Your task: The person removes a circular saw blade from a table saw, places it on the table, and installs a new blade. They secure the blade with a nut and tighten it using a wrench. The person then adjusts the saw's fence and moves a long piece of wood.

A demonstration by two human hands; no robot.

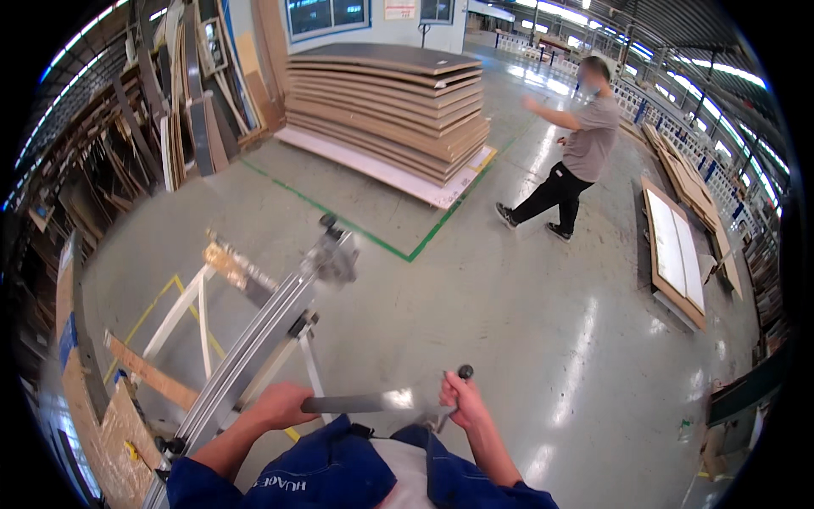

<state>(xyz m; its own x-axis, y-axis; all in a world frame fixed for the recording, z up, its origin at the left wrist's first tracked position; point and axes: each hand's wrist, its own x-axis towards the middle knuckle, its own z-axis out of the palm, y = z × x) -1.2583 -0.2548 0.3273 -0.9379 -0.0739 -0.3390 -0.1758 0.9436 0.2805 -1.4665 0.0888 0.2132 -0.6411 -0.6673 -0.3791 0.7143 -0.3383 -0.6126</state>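
My left hand (287, 405) is closed around the near-left end of a flat dark grey strip (356, 403). The strip reaches across in front of my body toward the right, its far end shiny and smeared by motion. My right hand (463, 400) is closed on a thin rod-like tool with a round black knob (465, 371) sticking out above the fist. A thin piece of it shows below the fingers, but its kind is unclear. Beside my left forearm runs a long silver metal rail (246, 348), with a blurred grey machine head (332, 259) at its far end.
A tall stack of brown boards (386, 110) stands ahead inside green floor lines (373, 240). A person in a grey shirt (593, 136) walks to its right. Panels (674, 246) lie at far right. Leaning offcuts (182, 102) fill the left; a white frame (199, 314) stands beside the rail.
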